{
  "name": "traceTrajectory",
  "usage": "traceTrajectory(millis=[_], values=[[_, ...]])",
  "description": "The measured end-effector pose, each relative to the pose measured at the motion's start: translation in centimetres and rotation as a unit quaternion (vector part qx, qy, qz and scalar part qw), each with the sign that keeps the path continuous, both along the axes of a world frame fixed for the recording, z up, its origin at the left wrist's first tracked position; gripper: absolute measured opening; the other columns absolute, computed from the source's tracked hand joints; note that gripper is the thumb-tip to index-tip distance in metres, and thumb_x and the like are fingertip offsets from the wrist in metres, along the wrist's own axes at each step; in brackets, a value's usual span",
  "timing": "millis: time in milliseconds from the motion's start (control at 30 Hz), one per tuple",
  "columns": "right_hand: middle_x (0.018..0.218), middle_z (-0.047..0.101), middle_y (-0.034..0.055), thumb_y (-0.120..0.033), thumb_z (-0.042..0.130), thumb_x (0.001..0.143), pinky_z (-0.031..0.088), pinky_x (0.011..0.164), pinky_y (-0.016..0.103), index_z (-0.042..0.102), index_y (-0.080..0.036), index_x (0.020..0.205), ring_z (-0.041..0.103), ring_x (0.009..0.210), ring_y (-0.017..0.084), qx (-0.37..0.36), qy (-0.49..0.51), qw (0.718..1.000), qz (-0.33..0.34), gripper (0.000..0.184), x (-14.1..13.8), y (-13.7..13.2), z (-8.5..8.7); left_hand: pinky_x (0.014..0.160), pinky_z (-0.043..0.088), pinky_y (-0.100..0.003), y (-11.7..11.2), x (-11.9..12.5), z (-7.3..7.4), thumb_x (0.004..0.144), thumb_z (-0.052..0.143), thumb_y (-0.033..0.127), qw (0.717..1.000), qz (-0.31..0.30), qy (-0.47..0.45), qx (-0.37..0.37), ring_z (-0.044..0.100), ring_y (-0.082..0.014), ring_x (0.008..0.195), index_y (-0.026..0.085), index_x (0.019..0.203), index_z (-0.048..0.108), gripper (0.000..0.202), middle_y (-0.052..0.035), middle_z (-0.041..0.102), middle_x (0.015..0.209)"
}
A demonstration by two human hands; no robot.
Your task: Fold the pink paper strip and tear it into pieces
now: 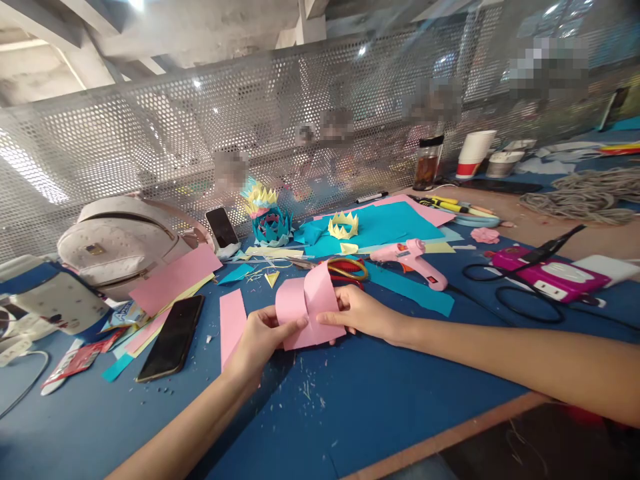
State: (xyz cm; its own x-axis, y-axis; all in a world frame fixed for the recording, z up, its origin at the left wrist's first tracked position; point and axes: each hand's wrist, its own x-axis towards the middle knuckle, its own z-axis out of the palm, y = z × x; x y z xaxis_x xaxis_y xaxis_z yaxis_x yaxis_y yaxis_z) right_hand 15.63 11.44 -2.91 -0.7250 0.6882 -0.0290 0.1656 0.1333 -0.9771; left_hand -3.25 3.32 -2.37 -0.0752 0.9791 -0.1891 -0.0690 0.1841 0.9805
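Note:
A strip of pink paper (293, 300) is curved round into a loop between my hands, its ends overlapping. On its left side my left hand (265, 337) pinches the paper, thumb in front. My right hand (353, 310) grips the right end, with its thumb on the front face and the fingers behind. Just beyond the loop lie scissors with gold-coloured handles (350, 269). A pink glue gun (413, 260) rests to the right, its cord trailing off. Left of my left hand is a flat pink paper strip (233, 327). A pale yellow zigzag paper ring (343, 226) stands farther back.
Blue paper sheets (385, 223) and a blue and yellow paper crown (271, 223) are at the back. Phone (173, 339), backpack (127, 233) and mug (55, 293) stand left. A magenta power strip (555, 270), cables and rope (585, 190) lie right. Paper scraps litter the blue tabletop.

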Motion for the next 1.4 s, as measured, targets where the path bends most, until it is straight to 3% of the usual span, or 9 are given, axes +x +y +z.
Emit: traceTrajectory(millis=[400, 667, 800, 933, 1000, 1067, 1133, 1233, 1400], values=[[0.058, 0.067, 0.0032, -0.047, 0.071, 0.073, 0.032, 0.039, 0.018, 0.061, -0.012, 0.079, 0.057, 0.046, 0.011, -0.001, 0.013, 1.0, -0.021, 0.037, 0.2, 0.2, 0.1, 0.066, 0.054, -0.031, 0.1, -0.1, -0.2, 0.055, 0.084, 0.042, 1.0, 0.029, -0.008, 0.01, 0.068, -0.0229, 0.073, 0.012, 0.088, 0.069, 0.046, -0.009, 0.074, 0.08], [0.077, 0.063, 0.0012, -0.045, 0.067, 0.076, 0.044, 0.047, 0.024, 0.046, -0.016, 0.104, 0.059, 0.053, 0.013, -0.009, 0.041, 0.998, 0.049, 0.045, 0.5, 0.4, 1.4, 0.063, 0.054, -0.032, 0.6, -2.5, 3.1, 0.063, 0.079, 0.042, 0.994, 0.02, 0.079, 0.068, 0.068, -0.0215, 0.07, 0.019, 0.134, 0.038, 0.084, -0.0051, 0.071, 0.083], [0.066, 0.045, -0.0054, -0.04, 0.068, 0.076, 0.026, 0.043, 0.019, 0.05, -0.017, 0.087, 0.038, 0.05, 0.006, 0.123, -0.073, 0.987, 0.071, 0.031, 2.2, 0.5, 4.2, 0.056, 0.047, -0.024, -0.8, -5.5, 4.0, 0.07, 0.071, 0.049, 0.981, 0.034, 0.17, 0.081, 0.065, -0.0186, 0.065, 0.019, 0.133, 0.041, 0.076, -0.0011, 0.066, 0.071], [0.06, 0.033, -0.0068, -0.042, 0.065, 0.078, 0.017, 0.044, 0.021, 0.055, -0.018, 0.089, 0.027, 0.05, 0.007, 0.122, -0.173, 0.956, 0.2, 0.028, 4.5, 0.3, 6.2, 0.042, 0.028, -0.018, -3.0, -8.7, 2.8, 0.074, 0.063, 0.056, 0.967, 0.02, 0.244, 0.07, 0.049, -0.0111, 0.045, 0.018, 0.128, 0.047, 0.067, 0.0044, 0.056, 0.057], [0.058, 0.031, -0.0067, -0.042, 0.064, 0.078, 0.015, 0.044, 0.023, 0.058, -0.018, 0.091, 0.025, 0.049, 0.008, 0.138, -0.199, 0.953, 0.184, 0.028, 5.5, 0.2, 6.4, 0.042, 0.027, -0.019, -3.9, -10.2, 2.0, 0.076, 0.06, 0.057, 0.959, 0.01, 0.279, 0.05, 0.048, -0.0121, 0.045, 0.018, 0.126, 0.049, 0.064, 0.0038, 0.057, 0.057], [0.057, 0.031, -0.0066, -0.04, 0.063, 0.078, 0.014, 0.044, 0.024, 0.06, -0.018, 0.099, 0.024, 0.048, 0.008, 0.159, -0.216, 0.954, 0.131, 0.031, 6.3, 0.2, 6.2, 0.044, 0.031, -0.021, -4.6, -11.2, 1.7, 0.08, 0.056, 0.054, 0.936, -0.012, 0.349, 0.04, 0.051, -0.0147, 0.048, 0.019, 0.122, 0.052, 0.055, 0.0028, 0.058, 0.058], [0.056, 0.034, -0.0061, -0.04, 0.062, 0.078, 0.015, 0.043, 0.023, 0.058, -0.02, 0.114, 0.027, 0.048, 0.009, 0.165, -0.238, 0.953, 0.091, 0.041, 6.9, 0.2, 6.0, 0.052, 0.04, -0.025, -5.0, -11.6, 1.7, 0.084, 0.052, 0.048, 0.878, 0.017, 0.472, 0.072, 0.059, -0.0197, 0.06, 0.022, 0.117, 0.057, 0.042, -0.0006, 0.063, 0.069], [0.062, 0.044, -0.0035, -0.041, 0.06, 0.079, 0.021, 0.044, 0.023, 0.051, -0.024, 0.13, 0.036, 0.049, 0.011, 0.156, -0.256, 0.95, 0.087, 0.054, 7.3, -0.2, 6.4, 0.085, 0.046, -0.038, -4.8, -10.6, 2.5, 0.088, 0.047, 0.038, 0.786, 0.051, 0.592, 0.17, 0.058, -0.0285, 0.106, 0.027, 0.116, 0.057, 0.032, -0.0075, 0.061, 0.117], [0.071, 0.05, -0.0014, -0.034, 0.058, 0.081, 0.028, 0.051, 0.024, 0.065, -0.024, 0.104, 0.042, 0.059, 0.013, 0.195, -0.227, 0.938, 0.175, 0.026, 6.6, -1.7, 8.3, 0.106, 0.035, -0.043, -3.1, -5.3, 3.9, 0.09, 0.05, 0.034, 0.794, -0.064, 0.542, 0.267, 0.039, -0.0265, 0.132, 0.032, 0.133, 0.041, 0.044, -0.0069, 0.038, 0.145]])
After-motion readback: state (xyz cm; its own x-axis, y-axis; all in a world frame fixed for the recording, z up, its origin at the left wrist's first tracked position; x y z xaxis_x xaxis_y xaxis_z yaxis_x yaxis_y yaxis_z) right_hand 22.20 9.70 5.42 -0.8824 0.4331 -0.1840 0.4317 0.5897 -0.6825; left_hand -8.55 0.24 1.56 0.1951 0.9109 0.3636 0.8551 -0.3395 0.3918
